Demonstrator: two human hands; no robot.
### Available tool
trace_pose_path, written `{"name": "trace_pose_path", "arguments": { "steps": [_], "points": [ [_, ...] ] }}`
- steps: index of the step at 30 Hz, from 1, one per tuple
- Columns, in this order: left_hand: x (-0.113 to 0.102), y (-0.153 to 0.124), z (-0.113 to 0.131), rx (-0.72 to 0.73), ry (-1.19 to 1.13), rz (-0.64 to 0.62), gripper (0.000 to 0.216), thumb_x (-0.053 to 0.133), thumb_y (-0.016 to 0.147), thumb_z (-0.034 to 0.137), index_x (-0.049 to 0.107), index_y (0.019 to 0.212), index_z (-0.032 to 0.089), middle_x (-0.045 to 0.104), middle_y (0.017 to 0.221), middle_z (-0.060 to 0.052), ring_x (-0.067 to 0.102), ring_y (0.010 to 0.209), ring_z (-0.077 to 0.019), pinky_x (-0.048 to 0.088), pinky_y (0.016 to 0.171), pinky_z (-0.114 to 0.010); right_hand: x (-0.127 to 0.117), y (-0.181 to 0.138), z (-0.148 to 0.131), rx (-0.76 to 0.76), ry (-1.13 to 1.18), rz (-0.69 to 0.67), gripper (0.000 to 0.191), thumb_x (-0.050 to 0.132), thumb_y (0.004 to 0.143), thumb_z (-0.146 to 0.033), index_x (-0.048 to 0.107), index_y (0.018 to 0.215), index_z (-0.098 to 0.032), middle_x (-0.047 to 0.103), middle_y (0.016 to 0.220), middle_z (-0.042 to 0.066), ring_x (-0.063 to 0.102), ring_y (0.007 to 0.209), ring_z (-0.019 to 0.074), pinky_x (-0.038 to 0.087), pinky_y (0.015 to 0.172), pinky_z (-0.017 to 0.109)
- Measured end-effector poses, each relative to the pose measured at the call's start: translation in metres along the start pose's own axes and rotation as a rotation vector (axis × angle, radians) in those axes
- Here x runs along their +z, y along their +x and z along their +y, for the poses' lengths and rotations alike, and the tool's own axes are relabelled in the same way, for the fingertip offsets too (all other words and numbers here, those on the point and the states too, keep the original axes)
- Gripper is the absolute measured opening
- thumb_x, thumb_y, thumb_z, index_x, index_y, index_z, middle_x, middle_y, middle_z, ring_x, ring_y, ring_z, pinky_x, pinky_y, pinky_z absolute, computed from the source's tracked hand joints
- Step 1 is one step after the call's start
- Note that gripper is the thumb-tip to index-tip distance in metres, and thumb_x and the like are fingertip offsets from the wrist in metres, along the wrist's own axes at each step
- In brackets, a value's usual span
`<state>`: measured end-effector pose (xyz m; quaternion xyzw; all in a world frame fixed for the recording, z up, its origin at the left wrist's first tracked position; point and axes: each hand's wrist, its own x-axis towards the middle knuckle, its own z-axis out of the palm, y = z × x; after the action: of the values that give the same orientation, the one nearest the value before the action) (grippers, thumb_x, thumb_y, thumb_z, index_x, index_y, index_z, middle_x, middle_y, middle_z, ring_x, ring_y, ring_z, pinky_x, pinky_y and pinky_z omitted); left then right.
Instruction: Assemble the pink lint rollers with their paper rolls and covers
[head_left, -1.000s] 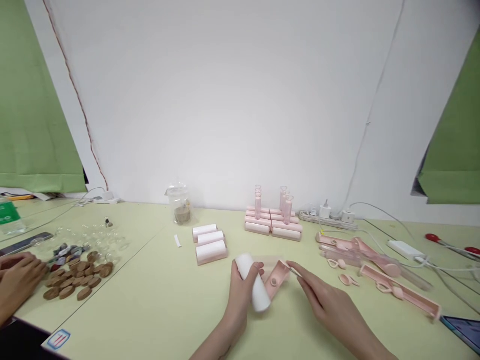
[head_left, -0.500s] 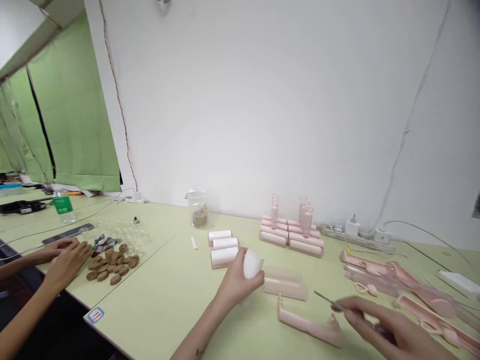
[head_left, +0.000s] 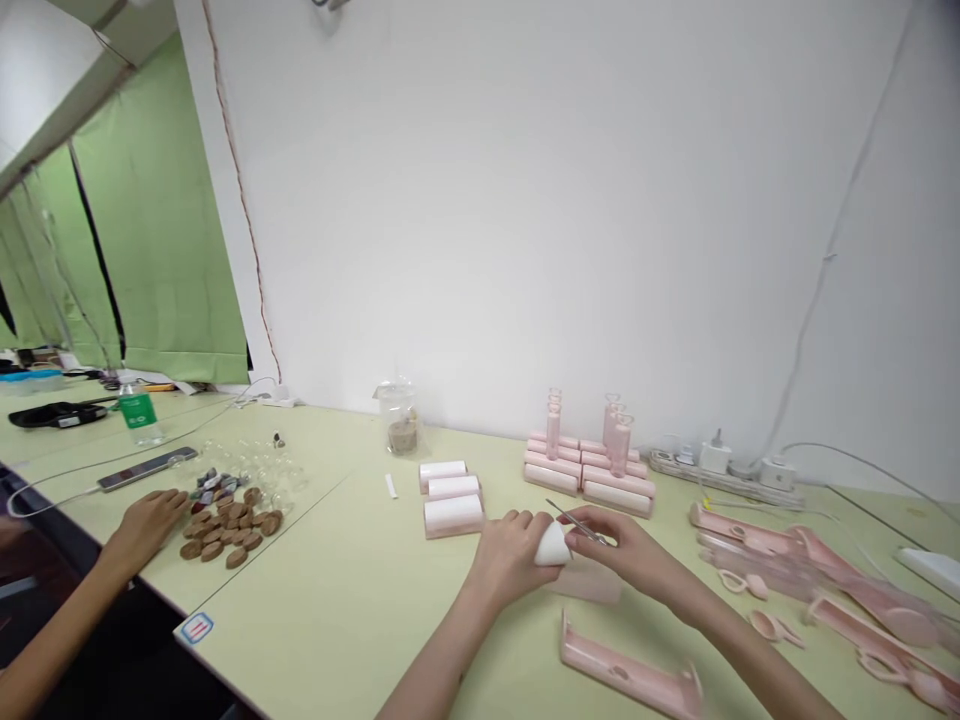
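Nearest on the pale green surface (head_left: 337,600), a long pink holder (head_left: 626,675) is laid open side up, right of centre. At the near left edge a small sticker (head_left: 193,629) with a blue border and red marks is stuck down; its writing cannot be read.

Just beyond the holder, a white roll (head_left: 553,545) is held at mid-surface in the left hand (head_left: 514,548), whose fingers are clamped round it. Thin metal tweezers (head_left: 574,515) are pinched between the closed fingers of the right hand (head_left: 626,550), with the tips laid over the roll's end. A translucent pink cover (head_left: 592,582) is seen beneath both hands.

To the left, a co-worker's hand (head_left: 150,515) is rested beside a heap of brown cork discs (head_left: 225,535).

Farther off, three white rolls in pink cases (head_left: 450,500) are set in a row, and right of them pink cases are stacked with upright tubes (head_left: 589,465).

By the far wall a clear beaker (head_left: 397,420) with brown contents and a white power strip (head_left: 724,470) are placed. At far left a bottle (head_left: 137,412) carries a green label, too small to be read.
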<state>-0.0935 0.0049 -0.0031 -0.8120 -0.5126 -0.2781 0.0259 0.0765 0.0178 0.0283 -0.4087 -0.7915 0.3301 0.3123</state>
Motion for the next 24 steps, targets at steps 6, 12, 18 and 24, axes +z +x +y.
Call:
{"name": "trace_pose_path", "arguments": {
  "steps": [6, 12, 18, 24],
  "points": [
    [0.008, -0.010, -0.001, -0.039, -0.014, -0.010, 0.028, 0.054, 0.069, 0.031, 0.054, 0.096, 0.022, 0.061, 0.082, -0.007, 0.054, 0.076, -0.0233, 0.035, 0.058, -0.027, 0.007, 0.002, 0.012, 0.000, 0.059, -0.040, 0.024, 0.052, 0.074, -0.040, 0.059, 0.084, -0.020, 0.062, 0.088, 0.002, 0.055, 0.087, 0.0206, 0.044, 0.077, 0.031],
    [0.008, -0.013, 0.002, -0.055, -0.074, 0.025, 0.033, 0.055, 0.069, 0.032, 0.054, 0.100, 0.025, 0.061, 0.085, -0.006, 0.054, 0.080, -0.0230, 0.036, 0.063, -0.027, 0.003, 0.001, 0.008, -0.025, 0.012, -0.006, 0.018, 0.052, 0.072, -0.035, 0.057, 0.081, -0.020, 0.060, 0.084, 0.002, 0.054, 0.083, 0.0197, 0.045, 0.067, 0.028],
    [0.008, -0.009, -0.006, -0.167, -0.154, 0.124, 0.038, 0.059, 0.066, 0.038, 0.051, 0.101, 0.024, 0.062, 0.088, -0.005, 0.055, 0.082, -0.0230, 0.037, 0.065, -0.027, -0.001, 0.010, 0.024, 0.007, 0.015, 0.143, 0.023, 0.048, 0.070, -0.035, 0.053, 0.086, -0.018, 0.061, 0.090, 0.005, 0.056, 0.089, 0.0199, 0.043, 0.076, 0.029],
    [0.004, -0.008, -0.014, -0.343, -0.311, 0.143, 0.035, 0.056, 0.067, 0.044, 0.051, 0.095, 0.024, 0.062, 0.085, -0.001, 0.058, 0.080, -0.0235, 0.036, 0.059, -0.025, 0.010, 0.014, 0.039, 0.088, -0.097, 0.116, 0.007, 0.054, 0.060, -0.023, 0.057, 0.065, -0.018, 0.062, 0.066, 0.000, 0.057, 0.064, 0.0176, 0.042, 0.060, 0.027]
  ]
}}
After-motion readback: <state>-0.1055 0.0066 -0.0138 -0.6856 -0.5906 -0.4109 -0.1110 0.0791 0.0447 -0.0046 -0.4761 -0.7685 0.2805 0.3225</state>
